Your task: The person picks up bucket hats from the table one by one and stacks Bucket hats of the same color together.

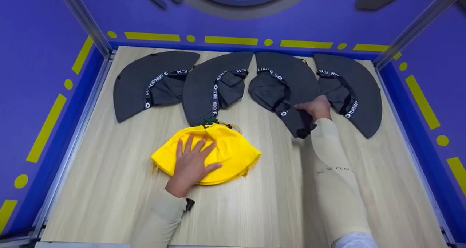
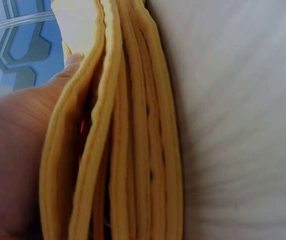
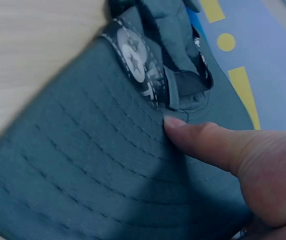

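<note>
A small stack of yellow bucket hats [image 1: 233, 149] lies flat on the table, several brim edges [image 2: 115, 150] layered in the left wrist view. My left hand [image 1: 191, 164] rests on top of it with fingers spread. To the right, my right hand [image 1: 317, 106] grips the outer edge of a dark grey wide-brimmed sun hat [image 1: 291, 67]. Its thumb [image 3: 202, 137] lies across the stitched brim [image 3: 83, 150], beside the printed inner band [image 3: 138, 57]; the other fingers are mostly hidden by the brim.
Two more dark grey sun hats [image 1: 133, 84] [image 1: 202, 87] overlap at the back left, and another [image 1: 367, 91] lies at the right. All show printed inner bands. Blue panels [image 1: 233, 26] and metal posts [image 1: 85, 18] border the wooden table [image 1: 109, 189].
</note>
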Demonstrator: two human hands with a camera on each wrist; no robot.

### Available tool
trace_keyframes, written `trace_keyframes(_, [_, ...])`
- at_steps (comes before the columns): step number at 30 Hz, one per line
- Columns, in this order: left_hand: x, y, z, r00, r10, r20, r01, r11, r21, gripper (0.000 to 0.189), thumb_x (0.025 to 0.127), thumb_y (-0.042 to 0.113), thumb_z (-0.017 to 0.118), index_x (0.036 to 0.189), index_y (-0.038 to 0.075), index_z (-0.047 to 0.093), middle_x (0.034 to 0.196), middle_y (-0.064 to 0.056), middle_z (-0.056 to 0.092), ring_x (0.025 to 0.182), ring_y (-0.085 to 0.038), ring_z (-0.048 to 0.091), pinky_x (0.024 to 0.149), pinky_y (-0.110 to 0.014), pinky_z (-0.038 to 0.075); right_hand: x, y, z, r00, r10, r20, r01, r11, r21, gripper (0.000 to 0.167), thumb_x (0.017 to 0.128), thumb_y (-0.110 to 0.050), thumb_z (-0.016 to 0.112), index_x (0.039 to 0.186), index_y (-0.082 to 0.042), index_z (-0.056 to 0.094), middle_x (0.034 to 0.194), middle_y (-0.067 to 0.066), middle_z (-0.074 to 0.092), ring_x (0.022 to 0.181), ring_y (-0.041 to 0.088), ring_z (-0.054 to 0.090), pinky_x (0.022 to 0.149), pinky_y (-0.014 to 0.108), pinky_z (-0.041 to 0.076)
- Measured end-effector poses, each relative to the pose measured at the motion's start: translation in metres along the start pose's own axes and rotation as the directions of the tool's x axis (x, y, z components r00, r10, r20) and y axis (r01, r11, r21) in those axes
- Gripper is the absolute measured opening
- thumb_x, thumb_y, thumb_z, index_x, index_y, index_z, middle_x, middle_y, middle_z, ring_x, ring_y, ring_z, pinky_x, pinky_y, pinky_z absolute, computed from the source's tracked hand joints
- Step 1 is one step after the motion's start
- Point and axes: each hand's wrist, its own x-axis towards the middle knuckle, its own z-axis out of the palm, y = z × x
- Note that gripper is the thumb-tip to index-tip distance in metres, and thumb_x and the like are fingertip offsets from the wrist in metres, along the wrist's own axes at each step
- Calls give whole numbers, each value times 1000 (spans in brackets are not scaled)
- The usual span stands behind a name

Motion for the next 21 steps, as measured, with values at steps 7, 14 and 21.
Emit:
trace_keyframes(7, [0,0,-1,1000,-9,6,10,1000,-27,72,91,69,61,152,32,50,151,-9,53,153,-47,25,121,-71,11,-9,10,-6,977,-206,-57,213,959,184,73,97,-26,70,156,0,35,158,23,41,143,36,44,120,47,37])
trace_keyframes(14, [1,-2,-3,998,-52,32,54,996,-75,74,90,69,62,154,34,48,154,-8,51,156,-43,22,123,-69,7,-24,27,-6,915,-375,-149,404,848,342,45,101,-23,67,143,-11,56,139,12,62,113,15,63,99,28,50])
trace_keyframes(21, [-2,-1,-4,1000,-22,-12,21,992,-127,70,90,62,68,150,29,54,153,-9,52,154,-43,26,123,-68,9,-41,46,-17,869,-442,-221,494,765,413,40,100,-21,67,137,-8,61,123,6,69,93,5,67,82,17,53])
